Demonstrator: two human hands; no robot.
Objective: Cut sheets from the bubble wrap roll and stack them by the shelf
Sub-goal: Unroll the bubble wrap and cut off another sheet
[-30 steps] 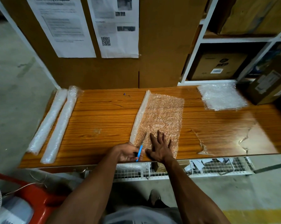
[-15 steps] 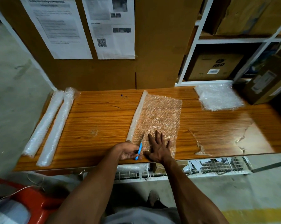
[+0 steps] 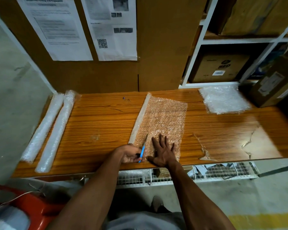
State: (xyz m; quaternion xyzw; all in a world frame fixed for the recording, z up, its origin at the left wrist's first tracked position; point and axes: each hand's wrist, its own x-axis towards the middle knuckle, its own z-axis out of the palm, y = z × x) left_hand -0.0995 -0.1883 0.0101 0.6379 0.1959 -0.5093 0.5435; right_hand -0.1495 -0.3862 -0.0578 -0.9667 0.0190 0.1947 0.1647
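While the cut is only just begun at the near edge of the surface (image 3: pixel 98 123), most of this sheet's work lies ahead. The left hand (image 3: pixel 129 154) has its grip curled round a blue-handled cutter (image 3: pixel 142 151), the blade angled away along the seam where the unrolled sheet (image 3: pixel 164 120) meets the bubble wrap roll (image 3: pixel 140 118). The right hand (image 3: pixel 164 151) lies flat with fingers spread, pressing the sheet down just beside the blade; it holds nothing. The roll runs from the near edge toward the far edge, about midway along the surface, with the sheet laid out on its right.

At the far right corner, close under the white shelf (image 3: pixel 194 52), a small stack of cut sheets (image 3: pixel 224 99) already sits, so some of the job looks done; how many lie there I cannot tell. Two more rolls (image 3: pixel 48 130) rest side by side at the left edge, apparently untouched. By my reckoning the blade has nearly the whole length of the seam to travel, and then this sheet must go over to the stack.
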